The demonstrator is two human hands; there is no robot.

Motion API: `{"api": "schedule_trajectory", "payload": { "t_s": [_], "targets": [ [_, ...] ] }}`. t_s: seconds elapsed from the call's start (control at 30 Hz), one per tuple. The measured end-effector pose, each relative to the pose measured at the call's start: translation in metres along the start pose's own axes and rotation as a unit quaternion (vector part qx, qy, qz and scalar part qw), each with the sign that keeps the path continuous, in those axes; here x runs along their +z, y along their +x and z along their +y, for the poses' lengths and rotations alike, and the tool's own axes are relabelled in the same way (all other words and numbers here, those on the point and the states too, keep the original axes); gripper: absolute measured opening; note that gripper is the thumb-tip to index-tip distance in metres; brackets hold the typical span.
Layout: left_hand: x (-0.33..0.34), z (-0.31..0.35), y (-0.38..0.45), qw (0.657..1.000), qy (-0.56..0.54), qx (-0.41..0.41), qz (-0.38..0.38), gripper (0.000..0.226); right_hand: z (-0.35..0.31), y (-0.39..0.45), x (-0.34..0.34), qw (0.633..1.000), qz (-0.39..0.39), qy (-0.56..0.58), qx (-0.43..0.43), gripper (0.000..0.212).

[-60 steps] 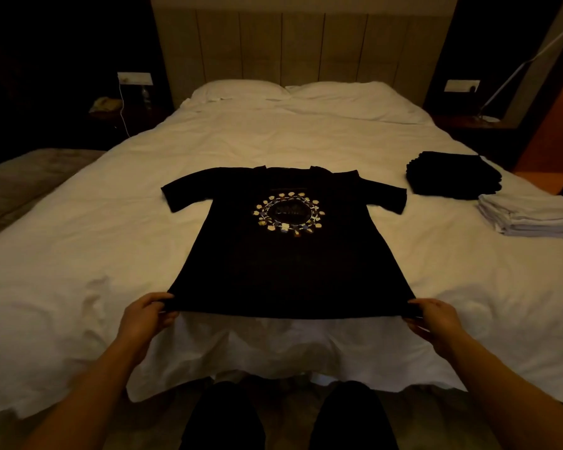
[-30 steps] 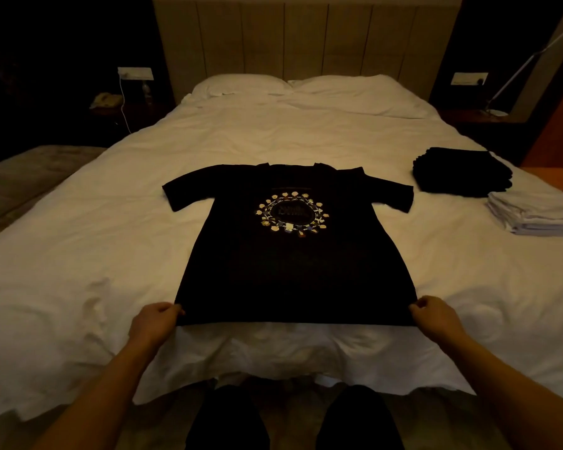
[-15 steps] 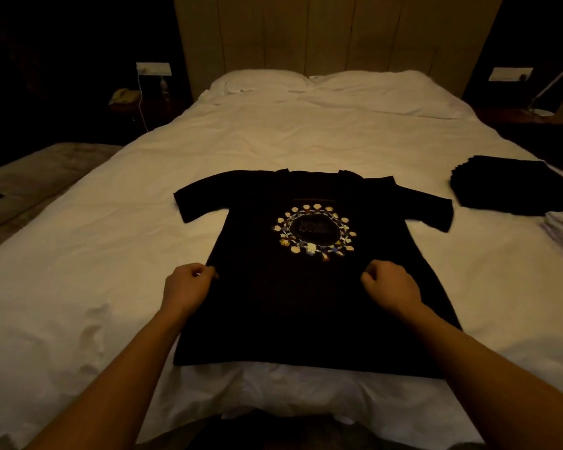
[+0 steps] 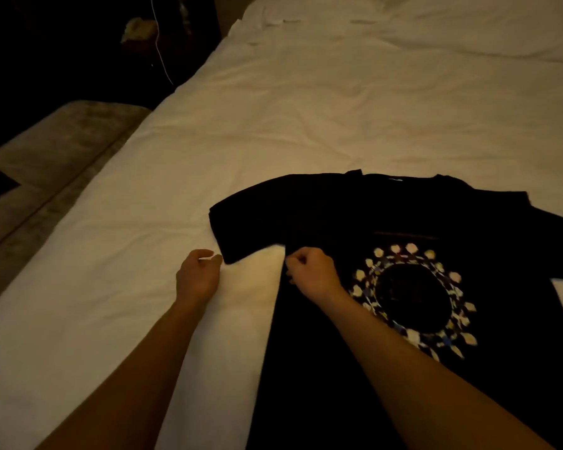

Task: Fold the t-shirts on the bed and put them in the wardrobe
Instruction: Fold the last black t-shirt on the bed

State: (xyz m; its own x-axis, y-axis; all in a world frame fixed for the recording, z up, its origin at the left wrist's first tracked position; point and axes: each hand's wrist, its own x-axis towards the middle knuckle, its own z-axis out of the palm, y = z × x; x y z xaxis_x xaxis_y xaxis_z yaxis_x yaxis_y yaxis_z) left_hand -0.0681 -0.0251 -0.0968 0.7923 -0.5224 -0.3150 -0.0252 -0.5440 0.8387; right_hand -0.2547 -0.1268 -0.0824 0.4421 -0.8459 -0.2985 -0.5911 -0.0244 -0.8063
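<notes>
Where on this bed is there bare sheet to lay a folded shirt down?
Bare white sheet runs between the black t-shirt collar and the pillows, and left of the left hand toward the bed edge. It is crowded where both hands, the right hand included, meet at the left sleeve.

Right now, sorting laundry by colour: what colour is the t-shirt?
Black t-shirt with a pale multicoloured ring print, seen in the head view.
</notes>
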Motion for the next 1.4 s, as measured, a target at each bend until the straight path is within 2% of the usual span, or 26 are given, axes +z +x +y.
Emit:
{"api": "schedule_trajectory", "payload": {
  "t_s": [0.13,0.2,0.33,0.43,0.5,0.6,0.7,0.83,0.93,1.0,1.13,1.23,1.4],
  "targets": [
    [-0.01,0.015,0.062,0.997,-0.028,-0.067,-0.01,0.023,-0.026,0.031,0.046,0.993,-0.056,0.031,0.098,0.032],
    [-0.008,0.025,0.088,0.992,-0.067,-0.106,-0.022,0.023,-0.036,0.041,0.062,0.979,-0.058,0.114,0.161,0.033],
    [0.005,0.044,0.129,0.967,-0.188,-0.163,-0.047,0.017,-0.052,0.057,0.085,0.886,-0.03,0.331,0.322,0.02],
    [0.013,0.049,0.15,0.945,-0.237,-0.209,-0.086,0.015,-0.06,0.065,0.098,0.815,-0.007,0.435,0.382,0.016],
    [0.016,0.048,0.166,0.928,-0.252,-0.245,-0.121,0.027,-0.06,0.069,0.105,0.79,0.0,0.472,0.392,0.008],
    [0.021,0.054,0.183,0.921,-0.209,-0.285,-0.167,0.044,-0.064,0.075,0.114,0.769,0.013,0.491,0.409,0.028],
    [0.023,0.069,0.184,0.947,-0.161,-0.239,-0.14,0.034,-0.073,0.075,0.115,0.74,0.024,0.504,0.446,0.035],
    [0.02,0.088,0.173,0.982,-0.08,-0.14,-0.099,0.025,-0.079,0.066,0.105,0.717,0.067,0.517,0.463,0.026],
    [0.017,0.116,0.159,0.995,-0.004,-0.058,-0.08,0.019,-0.091,0.055,0.085,0.693,0.111,0.552,0.45,0.023],
    [0.02,0.139,0.145,0.995,0.027,-0.006,-0.092,0.02,-0.095,0.05,0.074,0.676,0.153,0.573,0.437,0.023],
    [0.05,0.184,0.112,0.991,0.041,0.064,-0.114,0.018,-0.094,0.041,0.045,0.678,0.216,0.56,0.424,0.024],
    [0.09,0.206,0.083,0.984,0.017,0.083,-0.159,0.017,-0.085,0.029,0.0,0.663,0.206,0.583,0.421,0.015],
    [0.165,0.227,0.04,0.972,0.009,0.071,-0.223,0.026,-0.044,0.02,-0.065,0.638,0.165,0.619,0.427,0.012]
  ]
}}
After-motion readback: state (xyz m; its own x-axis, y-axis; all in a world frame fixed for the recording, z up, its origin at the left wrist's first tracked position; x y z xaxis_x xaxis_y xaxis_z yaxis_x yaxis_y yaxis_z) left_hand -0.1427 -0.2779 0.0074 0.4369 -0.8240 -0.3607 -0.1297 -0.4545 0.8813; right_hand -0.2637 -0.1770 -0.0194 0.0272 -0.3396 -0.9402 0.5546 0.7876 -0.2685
